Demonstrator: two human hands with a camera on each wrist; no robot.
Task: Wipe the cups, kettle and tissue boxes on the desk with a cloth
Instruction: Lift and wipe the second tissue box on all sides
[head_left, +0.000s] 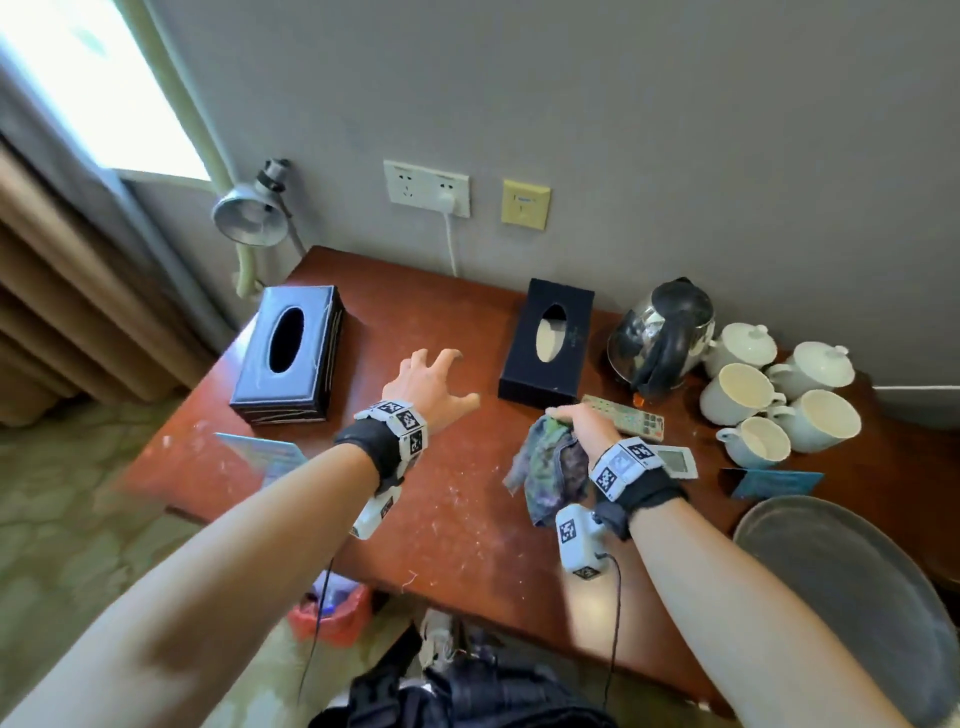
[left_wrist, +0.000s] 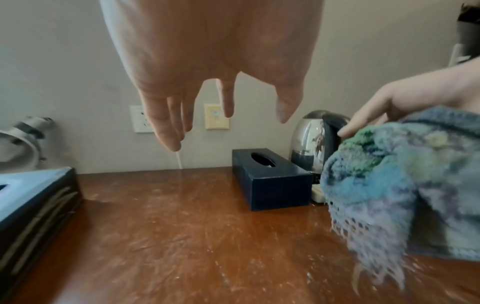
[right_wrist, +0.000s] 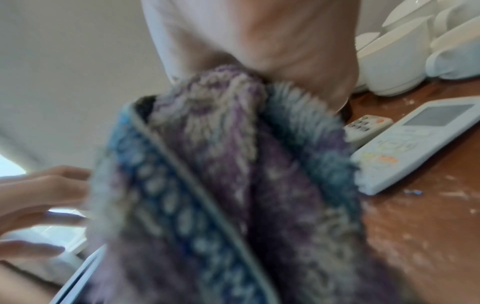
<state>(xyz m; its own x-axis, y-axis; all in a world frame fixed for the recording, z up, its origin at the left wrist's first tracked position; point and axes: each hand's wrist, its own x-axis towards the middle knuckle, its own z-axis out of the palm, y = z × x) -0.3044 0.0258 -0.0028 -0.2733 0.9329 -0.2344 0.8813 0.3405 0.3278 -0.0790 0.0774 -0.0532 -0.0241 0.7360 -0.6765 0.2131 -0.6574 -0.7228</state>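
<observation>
My right hand (head_left: 582, 423) grips the cloth (head_left: 545, 467) mid-table; my left hand (head_left: 428, 387) hovers spread, empty. Cups (head_left: 769, 400) and kettle (head_left: 660, 332) crowd the back right corner: a careless swing could topple them.

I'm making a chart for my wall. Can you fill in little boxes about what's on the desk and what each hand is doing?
left hand: open, fingers spread, above the desk
right hand: grips the cloth
tissue boxes: one at left, one in the middle
kettle: right of the middle box
cups: white, grouped at far right
remotes: two, beside the right hand
</observation>
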